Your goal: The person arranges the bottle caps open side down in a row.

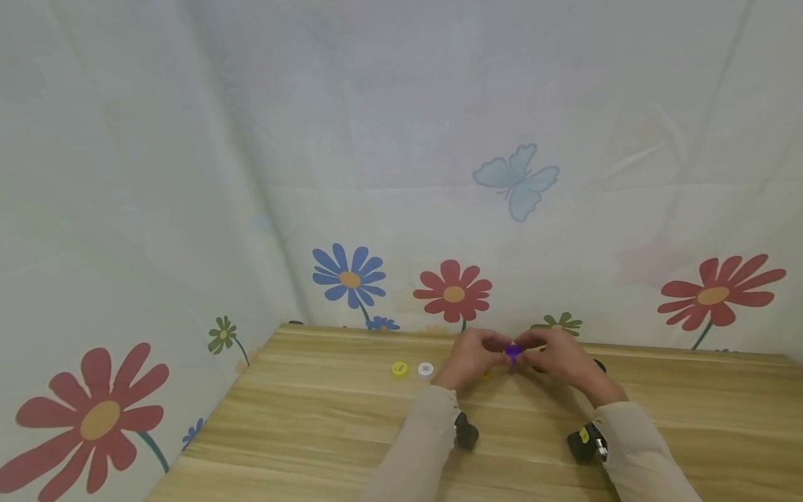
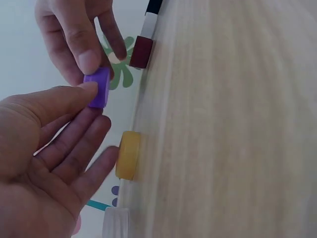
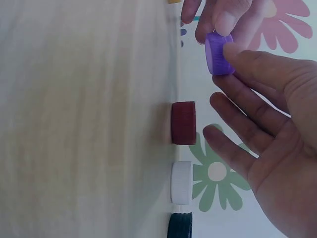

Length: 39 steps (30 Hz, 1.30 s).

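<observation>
A ridged purple bottle cap (image 1: 513,351) is held up off the table between two hands. My left hand (image 1: 470,357) pinches one side of it between thumb and fingers. From the other side my right hand (image 1: 561,357) pinches the same cap. In the left wrist view, the little finger of the left hand (image 2: 54,144) is close to an orange cap (image 2: 129,156) standing on the table. A dark red cap (image 3: 184,123) stands below the purple one, near the right hand (image 3: 267,114) in the right wrist view.
On the wood-grain table (image 1: 326,418), a yellow cap (image 1: 399,369) and a white cap (image 1: 425,369) lie left of the hands. Another white cap (image 3: 182,182) and a dark cap (image 3: 180,225) continue the row rightward. A flowered cloth (image 1: 389,209) hangs behind the table.
</observation>
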{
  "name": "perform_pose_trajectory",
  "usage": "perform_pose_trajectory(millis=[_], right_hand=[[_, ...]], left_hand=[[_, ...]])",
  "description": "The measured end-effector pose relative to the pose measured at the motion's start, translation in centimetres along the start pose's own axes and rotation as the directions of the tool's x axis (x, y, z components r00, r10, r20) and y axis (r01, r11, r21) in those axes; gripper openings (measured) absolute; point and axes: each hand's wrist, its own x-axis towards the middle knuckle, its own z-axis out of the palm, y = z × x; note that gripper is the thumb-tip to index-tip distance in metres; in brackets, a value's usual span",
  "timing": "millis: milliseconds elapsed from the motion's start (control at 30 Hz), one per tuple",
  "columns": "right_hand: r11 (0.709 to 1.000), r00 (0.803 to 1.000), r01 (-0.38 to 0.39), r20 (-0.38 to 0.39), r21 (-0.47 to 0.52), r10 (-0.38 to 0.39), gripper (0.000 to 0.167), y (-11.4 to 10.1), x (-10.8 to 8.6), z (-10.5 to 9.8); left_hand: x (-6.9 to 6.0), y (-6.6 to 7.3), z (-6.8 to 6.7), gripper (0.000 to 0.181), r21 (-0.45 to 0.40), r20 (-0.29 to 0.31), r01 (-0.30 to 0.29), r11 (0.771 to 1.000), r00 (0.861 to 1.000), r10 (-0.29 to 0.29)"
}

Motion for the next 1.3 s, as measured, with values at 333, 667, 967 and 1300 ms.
perform_pose_trajectory(millis=[333,667,967,1300], right_hand=[[1.0,0.999,-0.019,-0.04,0.018,0.019,0.026,-0.9,-0.1,-0.4],[0.994,0.999,0.0,-0.054,0.112,0.006,0.028,-0.4,-0.3,-0.4],[0.985,0.999,-0.009,-0.043,0.17,0.016,0.03,-0.7,-1.1,-0.3],[0.967,0.996,-0.057,-0.049,0.249,0.071,0.032,-0.4,-2.0,-0.1]], left_hand=[[-0.6,0.8,-0.8,0.023,-0.084,-0.019,0.008,0.996,1.0,-0.01],[-1.3,0.9,-1.0,0.023,-0.24,-0.027,0.035,0.97,0.999,-0.043],[-1.6,0.6,-0.9,0.023,-0.253,0.008,0.047,0.966,0.999,-0.047],[-1.9,0.7,-0.8,0.02,-0.173,0.01,0.015,0.985,1.0,-0.014]])
